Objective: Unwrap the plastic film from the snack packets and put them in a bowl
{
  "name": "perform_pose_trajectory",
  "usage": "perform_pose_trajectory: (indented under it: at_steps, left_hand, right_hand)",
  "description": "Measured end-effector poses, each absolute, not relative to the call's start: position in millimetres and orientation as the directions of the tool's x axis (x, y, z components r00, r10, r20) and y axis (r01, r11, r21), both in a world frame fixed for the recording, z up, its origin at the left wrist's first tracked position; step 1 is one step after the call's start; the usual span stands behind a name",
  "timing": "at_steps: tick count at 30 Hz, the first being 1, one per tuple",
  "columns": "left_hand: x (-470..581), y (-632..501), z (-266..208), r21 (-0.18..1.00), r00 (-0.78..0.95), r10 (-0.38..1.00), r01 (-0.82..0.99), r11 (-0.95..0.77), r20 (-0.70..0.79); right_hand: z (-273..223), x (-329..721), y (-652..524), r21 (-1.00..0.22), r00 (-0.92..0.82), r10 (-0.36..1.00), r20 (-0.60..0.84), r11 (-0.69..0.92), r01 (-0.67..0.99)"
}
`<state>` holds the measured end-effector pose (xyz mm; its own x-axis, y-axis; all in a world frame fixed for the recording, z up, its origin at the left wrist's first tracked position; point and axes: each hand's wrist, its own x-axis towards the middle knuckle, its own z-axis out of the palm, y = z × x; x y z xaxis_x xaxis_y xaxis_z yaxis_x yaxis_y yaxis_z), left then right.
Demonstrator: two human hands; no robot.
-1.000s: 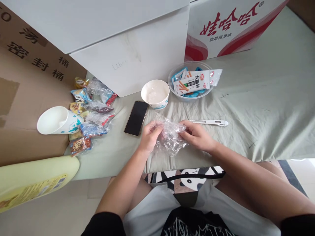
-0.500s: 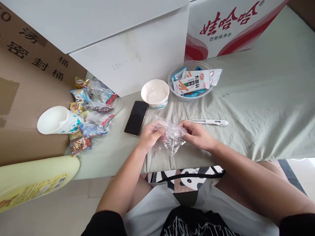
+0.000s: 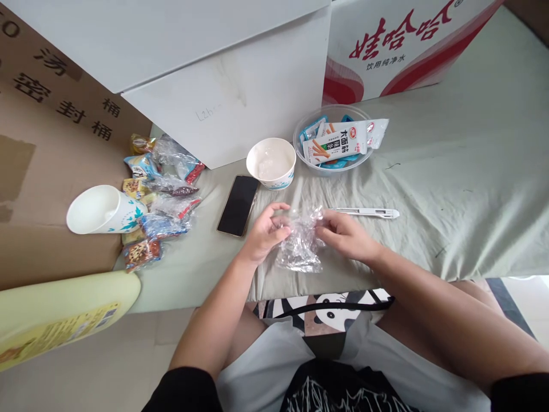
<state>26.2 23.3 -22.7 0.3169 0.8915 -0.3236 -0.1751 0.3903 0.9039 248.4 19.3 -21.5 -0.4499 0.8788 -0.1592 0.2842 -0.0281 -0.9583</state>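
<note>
A crumpled clear plastic bag (image 3: 300, 247) hangs between my two hands, just above the cloth near its front edge. My left hand (image 3: 266, 236) has its thumb and fingers apart at the bag's left side, the fingertips close to or touching the film. On the other side my right hand (image 3: 348, 236) pinches the bag between thumb and fingers. Behind that hand lies a white pen-like utility knife (image 3: 364, 212), partly covered by the fingers. A white paper cup (image 3: 281, 182) stands upright just beyond the bag. Left of it a dark phone (image 3: 238, 206) lies flat.
At the back, a clear round bowl (image 3: 315, 167) holds several snack packets (image 3: 337, 146). Several wrapped snacks (image 3: 165, 225) and a tipped paper cup (image 3: 96, 209) are at the left. White boxes (image 3: 266, 86) and a brown carton (image 3: 51, 171) border the green cloth (image 3: 463, 189).
My left hand has loosened and its fingers have spread from the bag. The plastic has shifted slightly, hanging more upright, and the reddish tint inside it no longer shows.
</note>
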Motion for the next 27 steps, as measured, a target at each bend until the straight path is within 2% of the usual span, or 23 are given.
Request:
perform_pose_trajectory:
  at_steps: [3,7,10,14,18,20,23,25,27]
  left_hand:
    - [28.6,25.3,-22.4,0.864,0.294,0.897,-0.288,0.413,-0.33]
    - [26.8,24.8,-21.7,0.841,0.448,0.773,-0.081,0.535,-0.449]
    - [21.7,22.6,-21.5,0.854,0.394,0.789,-0.02,0.521,-0.472]
    - [15.4,23.0,-19.1,0.884,0.27,0.885,-0.175,0.433,-0.38]
    - [11.5,28.7,-18.5,0.915,0.202,0.94,-0.243,0.321,-0.276]
    - [10.8,31.3,-19.9,0.937,0.218,0.944,-0.194,0.292,-0.249]
    - [12.9,31.2,-21.0,0.983,0.197,0.963,0.051,0.175,-0.182]
    - [17.6,26.9,-19.1,0.96,0.03,1.0,0.281,-0.003,-0.005]
    - [25.5,19.6,-15.8,0.864,-0.132,0.959,0.477,-0.162,0.252]
  right_hand:
    - [-24.2,247.5,19.4,-0.967,-0.406,0.901,-0.153,-0.052,0.25]
    - [-26.0,248.9,17.6,-0.967,-0.37,0.917,-0.149,-0.057,0.249]
    - [-24.8,250.1,16.6,-0.988,-0.388,0.911,-0.138,-0.097,0.122]
    - [-20.9,249.3,16.7,-0.991,-0.441,0.895,-0.071,-0.112,-0.068]
    - [-17.6,251.4,18.3,-0.981,-0.458,0.883,-0.1,-0.163,-0.1]
    - [-16.8,253.5,19.7,-0.986,-0.439,0.89,-0.121,-0.16,-0.051]
    - [-17.3,254.9,21.9,-0.979,-0.339,0.93,-0.143,-0.083,0.186]
    - [-18.8,254.1,22.1,-0.933,-0.197,0.975,-0.105,-0.028,0.358]
    - [-20.5,252.1,20.5,-0.898,-0.084,0.996,-0.013,0.025,0.439]
